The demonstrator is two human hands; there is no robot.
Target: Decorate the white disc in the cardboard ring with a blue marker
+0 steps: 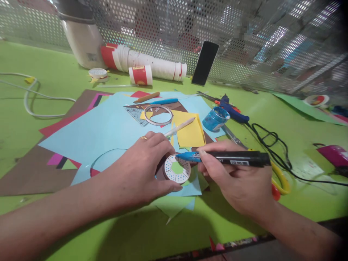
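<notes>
A small round disc (177, 169), white with blue dots, dark dividing lines and a green six-sided centre, sits at the middle of the work area. My left hand (146, 166) grips its left side, the thumb at the lower edge and the fingers at the upper left. In my right hand (231, 174) is a black marker (239, 158) with a blue front end, held nearly level. Its tip points left and meets the disc's upper edge; whether it touches cannot be made out. Light blue paper sheets (108, 127) lie beneath and behind the disc.
Behind are yellow paper (190, 132), a ring (158, 115), a blue paint jar (216, 119), a glue gun (231, 110) with a black cord, and yellow-handled scissors (281, 179). Stacked paper cups (152, 65), a leaning phone (205, 63) and a white container (83, 43) stand by the mesh screen.
</notes>
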